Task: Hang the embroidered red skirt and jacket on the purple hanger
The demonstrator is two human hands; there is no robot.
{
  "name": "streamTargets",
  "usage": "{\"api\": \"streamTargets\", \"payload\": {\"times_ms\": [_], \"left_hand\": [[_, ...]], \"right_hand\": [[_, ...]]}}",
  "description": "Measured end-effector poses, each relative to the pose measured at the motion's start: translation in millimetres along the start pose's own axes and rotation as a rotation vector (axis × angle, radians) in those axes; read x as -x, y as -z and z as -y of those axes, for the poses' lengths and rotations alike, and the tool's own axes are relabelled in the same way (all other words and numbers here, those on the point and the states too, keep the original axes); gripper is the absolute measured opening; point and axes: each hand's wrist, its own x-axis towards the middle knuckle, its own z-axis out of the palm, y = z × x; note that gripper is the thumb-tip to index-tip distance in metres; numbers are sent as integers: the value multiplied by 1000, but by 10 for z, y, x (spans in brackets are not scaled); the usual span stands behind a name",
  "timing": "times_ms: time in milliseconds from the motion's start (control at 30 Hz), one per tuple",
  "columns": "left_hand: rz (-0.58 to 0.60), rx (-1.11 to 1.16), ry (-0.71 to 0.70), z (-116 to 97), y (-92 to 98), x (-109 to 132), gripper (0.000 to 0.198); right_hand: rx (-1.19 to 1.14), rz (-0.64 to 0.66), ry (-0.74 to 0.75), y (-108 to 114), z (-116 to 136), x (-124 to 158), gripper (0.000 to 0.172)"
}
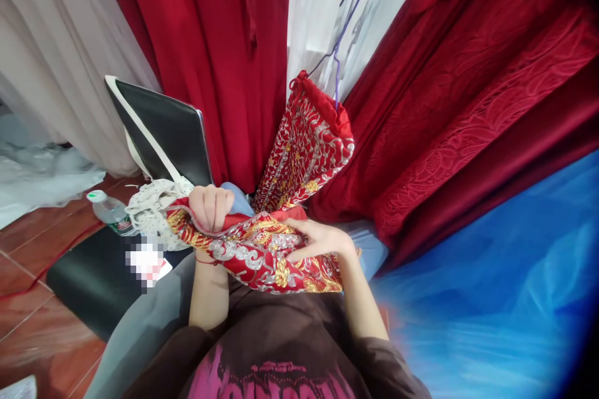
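A red embroidered garment (pixel 281 271) with silver and gold stitching lies bunched across my lap. Its upper part, similar embroidered red cloth (pixel 309 143), hangs from a purple wire hanger (pixel 337 53) in front of me; the join between the two is partly hidden by folds. My left hand (pixel 213 207) is closed in a fist around the garment's left edge, knuckles up. On the right, my right hand (pixel 322 238) rests on the embroidery with fingers stretched and spread apart; some fingertips are hidden in the folds.
Left of me, a black chair (pixel 161 124) carries a white dotted bag (pixel 152 209), a plastic bottle (pixel 110 209) and a blurred card (pixel 156 271). Red curtain-like cloths (pixel 224 62) hang ahead. Blue sheeting (pixel 505 274) spreads on the right.
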Motion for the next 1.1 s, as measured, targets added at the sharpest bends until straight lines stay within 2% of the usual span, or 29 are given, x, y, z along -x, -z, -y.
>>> {"api": "streamTargets", "payload": {"times_ms": [67, 167, 233, 267, 367, 433, 467, 600, 667, 767, 867, 933, 1000, 1100], "left_hand": [[5, -45, 60, 37, -17, -55, 65], [-176, -228, 188, 27, -78, -98, 42], [-280, -420, 302, -14, -116, -121, 34], [-304, -522, 344, -40, -137, -136, 38], [-366, -781, 340, -126, -229, -183, 48], [-332, -843, 360, -190, -329, -191, 41], [-258, -835, 415, -221, -387, -183, 41], [189, -791, 747, -265, -586, -102, 42], [269, -803, 842, -231, -614, -73, 36], [171, -665, 903, -193, -573, -77, 40], [21, -506, 883, -255, -528, -108, 41], [-63, -470, 853, -331, -533, -118, 39], [-106, -460, 835, -390, -563, -116, 39], [-100, -452, 821, -390, -616, -114, 36]], "right_hand": [[34, -15, 33, -30, 23, -49, 49], [39, -142, 41, 20, 40, -46, 47], [-27, -325, -11, 89, 66, 7, 44], [-92, -449, -48, 118, 88, 41, 42], [-314, -848, -116, 141, 197, 148, 39], [-325, -1015, -110, 97, 304, 206, 38], [-278, -1050, -97, 65, 363, 230, 39], [-37, -997, -33, -45, 554, 284, 39], [70, -977, -37, -48, 571, 280, 37], [276, -1124, -144, 11, 487, 237, 26], [467, -1324, -265, 78, 361, 186, 37], [509, -1357, -316, 98, 308, 168, 38], [419, -1272, -316, 104, 292, 164, 38], [200, -914, -286, 110, 323, 178, 41]]}}
